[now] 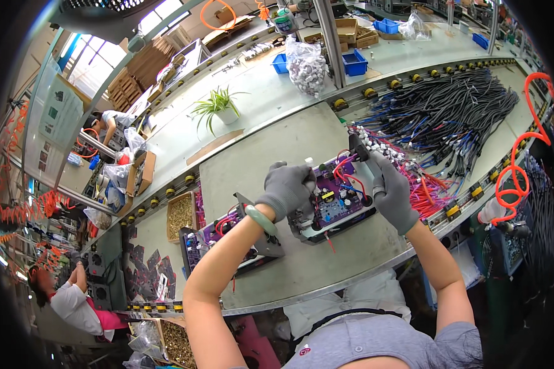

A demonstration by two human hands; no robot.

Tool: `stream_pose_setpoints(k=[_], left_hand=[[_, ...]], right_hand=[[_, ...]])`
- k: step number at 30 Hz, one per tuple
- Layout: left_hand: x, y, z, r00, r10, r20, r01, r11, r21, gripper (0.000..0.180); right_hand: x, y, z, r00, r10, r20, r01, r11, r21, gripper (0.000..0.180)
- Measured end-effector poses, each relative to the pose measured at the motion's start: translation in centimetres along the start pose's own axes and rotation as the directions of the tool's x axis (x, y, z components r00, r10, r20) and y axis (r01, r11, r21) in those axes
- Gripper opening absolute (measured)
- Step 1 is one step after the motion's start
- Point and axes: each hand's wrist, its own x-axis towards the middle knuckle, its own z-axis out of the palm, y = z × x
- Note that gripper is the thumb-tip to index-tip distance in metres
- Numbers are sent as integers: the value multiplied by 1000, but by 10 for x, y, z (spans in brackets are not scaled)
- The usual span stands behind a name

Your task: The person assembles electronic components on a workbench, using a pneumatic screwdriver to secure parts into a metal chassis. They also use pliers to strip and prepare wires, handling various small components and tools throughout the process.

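A unit with a purple circuit board (335, 200) in a metal housing lies on the grey work board in front of me, with red wires (354, 179) looping up from it. My left hand (291, 187), in a grey glove, is closed at the unit's left edge; what its fingers grip is hidden. At the upper right corner, my gloved right hand (393, 192) has its fingertips on a small black part (358, 147) beside the wires. A second similar unit (252, 249) with a dark metal panel lies partly under my left forearm.
Black cables (449, 114) and pink-purple leads (421, 184) are heaped to the right. An open box of small brass-coloured parts (181, 216) stands left. Beyond the roller rail are a potted plant (226, 114) and a bag of white parts (306, 67). A coiled orange hose (516, 178) hangs at right.
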Motion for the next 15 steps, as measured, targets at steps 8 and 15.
stream_pose_setpoints(k=[8, 15], left_hand=[[1, 8, -4, 999, 36, 21, -35, 998, -42, 11], [7, 2, -18, 966, -33, 256, 57, 994, -88, 20]], right_hand=[[2, 8, 3, 987, -118, -109, 121, 992, 21, 51], [2, 2, 5, 977, -185, -104, 189, 982, 23, 52]])
